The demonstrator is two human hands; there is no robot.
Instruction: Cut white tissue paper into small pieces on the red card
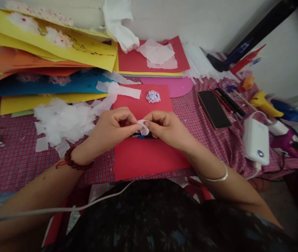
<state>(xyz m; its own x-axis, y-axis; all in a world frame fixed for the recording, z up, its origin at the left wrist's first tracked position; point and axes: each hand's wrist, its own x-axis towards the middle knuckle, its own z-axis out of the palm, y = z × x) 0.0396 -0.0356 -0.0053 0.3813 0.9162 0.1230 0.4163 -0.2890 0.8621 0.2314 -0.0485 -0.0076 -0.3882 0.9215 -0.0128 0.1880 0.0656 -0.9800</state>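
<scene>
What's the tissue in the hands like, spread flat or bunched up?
Bunched up: the tissue is a small crumpled wad, pinched between the left hand and right hand.

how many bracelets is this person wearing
2: a beaded bracelet on the left hand's wrist, a silver bangle on the right hand's wrist. Both pinch a tissue piece. Forearms are bare, so none looks hidden.

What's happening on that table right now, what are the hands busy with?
The person's left hand and right hand both pinch a small piece of white tissue paper at the fingertips, just above a red sheet of card on the red checked tablecloth. A small crumpled white-and-purple tissue ball sits farther up the card, a heap of white tissue scraps lies to the left and a flat black phone to the right.
</scene>
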